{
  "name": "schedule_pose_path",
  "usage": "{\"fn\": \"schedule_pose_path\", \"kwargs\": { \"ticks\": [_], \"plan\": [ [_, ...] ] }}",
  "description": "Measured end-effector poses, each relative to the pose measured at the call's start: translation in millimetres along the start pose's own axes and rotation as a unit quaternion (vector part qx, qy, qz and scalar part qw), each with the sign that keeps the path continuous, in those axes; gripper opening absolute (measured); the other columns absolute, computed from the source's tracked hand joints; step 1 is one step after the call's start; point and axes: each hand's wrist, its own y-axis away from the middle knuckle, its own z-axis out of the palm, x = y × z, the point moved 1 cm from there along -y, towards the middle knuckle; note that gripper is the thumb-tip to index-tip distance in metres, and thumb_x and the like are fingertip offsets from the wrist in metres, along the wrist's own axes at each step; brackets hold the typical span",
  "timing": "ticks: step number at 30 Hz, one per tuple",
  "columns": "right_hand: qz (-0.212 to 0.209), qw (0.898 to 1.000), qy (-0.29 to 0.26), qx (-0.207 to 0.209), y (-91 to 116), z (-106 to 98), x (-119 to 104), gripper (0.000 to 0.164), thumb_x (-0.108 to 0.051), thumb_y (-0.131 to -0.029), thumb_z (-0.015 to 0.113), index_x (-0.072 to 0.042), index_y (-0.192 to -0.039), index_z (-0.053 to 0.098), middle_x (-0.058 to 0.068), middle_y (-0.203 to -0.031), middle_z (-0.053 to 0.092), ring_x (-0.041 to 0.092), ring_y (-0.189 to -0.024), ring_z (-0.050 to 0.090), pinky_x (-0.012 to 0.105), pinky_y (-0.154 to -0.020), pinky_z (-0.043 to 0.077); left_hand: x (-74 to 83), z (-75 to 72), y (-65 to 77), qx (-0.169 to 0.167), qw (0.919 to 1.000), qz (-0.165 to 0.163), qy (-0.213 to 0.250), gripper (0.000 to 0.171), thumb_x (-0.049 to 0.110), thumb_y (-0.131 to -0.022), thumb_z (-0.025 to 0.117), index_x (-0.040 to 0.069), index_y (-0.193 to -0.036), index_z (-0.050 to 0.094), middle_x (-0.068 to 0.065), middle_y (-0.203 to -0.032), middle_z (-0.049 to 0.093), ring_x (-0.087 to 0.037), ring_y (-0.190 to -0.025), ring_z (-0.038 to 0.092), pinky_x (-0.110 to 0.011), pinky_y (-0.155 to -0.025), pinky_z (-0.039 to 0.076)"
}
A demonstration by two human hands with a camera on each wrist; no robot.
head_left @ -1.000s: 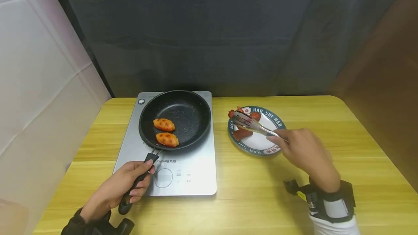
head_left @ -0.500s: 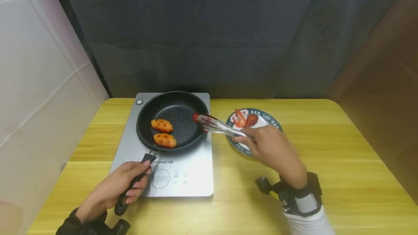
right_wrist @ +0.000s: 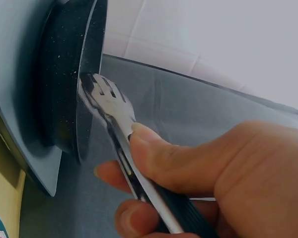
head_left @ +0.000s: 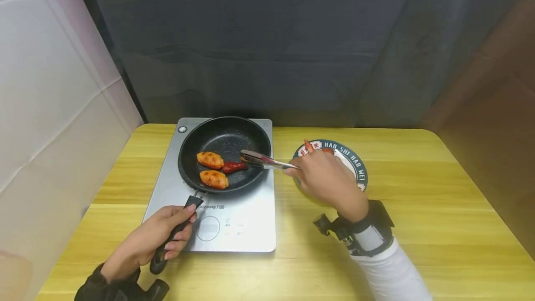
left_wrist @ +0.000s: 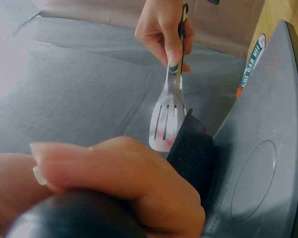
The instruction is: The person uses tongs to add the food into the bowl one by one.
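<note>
My left hand [head_left: 165,231] grips the black handle [head_left: 169,240] of a frying pan [head_left: 227,138]. Two browned chicken wings [head_left: 210,160] lie in its left part, with a dark red, tapered piece of food [head_left: 234,167] beside them. My right hand [head_left: 330,182] holds slotted metal tongs [head_left: 267,161], thumb on one arm and fingers under the other. Their tips reach over the right side of the pan, just right of the red piece. In the right wrist view the tong ends [right_wrist: 102,91] are close together at the pan's rim.
The pan stands on a silver induction cooker [head_left: 251,226]. Right of it, partly hidden under my right hand, is a plate [head_left: 362,175] with a green lettered rim and a shrimp [head_left: 308,146]. A dark curtain [head_left: 267,50] hangs behind the wooden table [head_left: 418,199].
My right hand has carried the red piece in the tongs leftward from the plate to the pan. It now lies by the wings, out of the tongs. My left hand keeps its grip.
</note>
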Motion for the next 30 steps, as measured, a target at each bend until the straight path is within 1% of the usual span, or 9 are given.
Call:
{"fn": "schedule_pose_path", "kwargs": {
  "ticks": [2,4,9,13,19,23,25,30],
  "plan": [
    [0.011,1.0,0.004,-0.004,-6.0,-0.4,-2.2,0.016,-0.031,-0.091,0.067,-0.017,-0.082,0.069,-0.005,-0.056,0.042,0.015,-0.05,0.043,0.027,-0.038,0.034,0.5,0.1,0.4,0.002,1.0,0.002,-0.002,0.036,0.035,-0.105,0.037,0.001,-0.094,0.04,0.005,-0.063,0.037,-0.004,-0.044,0.037,-0.017,-0.038,0.037],
    [0.013,1.0,0.013,-0.007,-13.2,0.2,-3.9,0.018,-0.033,-0.09,0.067,-0.019,-0.079,0.068,-0.005,-0.055,0.042,0.016,-0.05,0.044,0.029,-0.037,0.034,0.5,0.6,0.6,0.004,1.0,0.001,-0.003,0.036,0.035,-0.105,0.038,0.001,-0.094,0.04,0.005,-0.063,0.037,-0.004,-0.044,0.037,-0.017,-0.038,0.037],
    [0.012,0.999,0.017,-0.041,-27.4,4.9,-5.5,0.023,-0.034,-0.09,0.067,-0.02,-0.072,0.063,-0.005,-0.052,0.039,0.015,-0.048,0.044,0.028,-0.036,0.032,-0.3,2.3,0.0,0.009,1.0,0.001,-0.001,0.035,0.035,-0.105,0.038,0.002,-0.094,0.04,0.005,-0.063,0.036,-0.004,-0.044,0.035,-0.017,-0.038,0.036],
    [0.018,0.998,0.01,-0.066,-34.2,5.6,-5.8,0.019,-0.037,-0.089,0.068,-0.021,-0.08,0.068,-0.005,-0.054,0.041,0.015,-0.049,0.044,0.028,-0.039,0.032,-0.2,2.2,-0.5,0.008,1.0,0.005,-0.002,0.035,0.034,-0.105,0.037,0.002,-0.094,0.04,0.005,-0.063,0.036,-0.004,-0.044,0.035,-0.017,-0.038,0.036],
    [0.013,0.996,0.015,-0.087,-41.4,1.4,-3.8,0.017,-0.039,-0.09,0.067,-0.022,-0.085,0.068,-0.005,-0.061,0.05,0.015,-0.053,0.048,0.03,-0.042,0.036,-1.1,0.9,-0.2,0.007,1.0,0.005,-0.001,0.034,0.034,-0.105,0.037,0.001,-0.095,0.04,0.005,-0.063,0.036,-0.004,-0.044,0.035,-0.017,-0.038,0.036],
    [0.023,0.994,0.012,-0.105,-43.7,-0.7,-2.0,0.018,-0.04,-0.09,0.066,-0.022,-0.093,0.069,-0.005,-0.062,0.052,0.013,-0.05,0.049,0.03,-0.042,0.038,-1.7,0.3,-0.3,0.008,0.9999,0.006,-0.003,0.035,0.034,-0.105,0.038,0.0,-0.096,0.04,0.005,-0.063,0.036,-0.004,-0.044,0.036,-0.017,-0.038,0.036],
    [0.02,0.994,0.013,-0.109,-44.5,-1.1,-1.4,0.018,-0.04,-0.09,0.067,-0.022,-0.094,0.069,-0.006,-0.062,0.053,0.012,-0.048,0.049,0.03,-0.041,0.039,-1.9,0.2,-0.4,0.01,0.9999,0.006,-0.003,0.035,0.034,-0.105,0.038,0.0,-0.096,0.04,0.005,-0.063,0.036,-0.004,-0.044,0.036,-0.017,-0.038,0.036],
    [0.002,0.994,0.02,-0.107,-46.1,0.8,-0.2,0.013,-0.035,-0.089,0.069,-0.024,-0.094,0.072,-0.008,-0.066,0.056,0.012,-0.051,0.049,0.029,-0.041,0.039,-2.4,0.4,-0.5,0.011,0.9999,0.006,-0.005,0.035,0.034,-0.105,0.038,0.0,-0.096,0.039,0.005,-0.063,0.036,-0.004,-0.043,0.036,-0.017,-0.037,0.036]
  ]
}}
